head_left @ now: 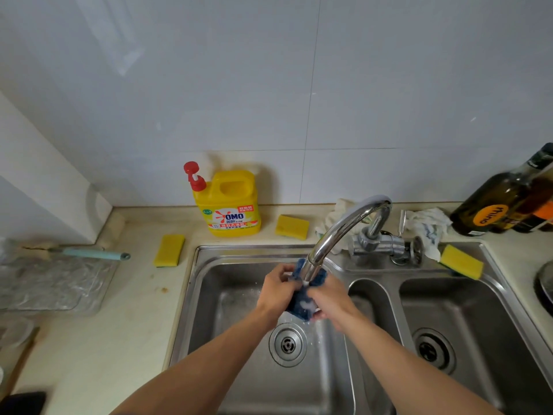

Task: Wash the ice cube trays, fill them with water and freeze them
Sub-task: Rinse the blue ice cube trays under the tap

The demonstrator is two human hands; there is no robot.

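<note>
I am holding the dark blue ice cube tray (297, 308) under the faucet (344, 226) spout, above the left basin of the sink (191, 295). Its long axis is running away from me, with the far end behind the spout and the near end dipping toward the drain (288, 344). My left hand (276, 290) is gripping its left edge with curled fingers, and my right hand (329, 298) is clasping the right edge. The left basin wall is sitting well apart from my hands, while the divider is lying just beside my right wrist.
</note>
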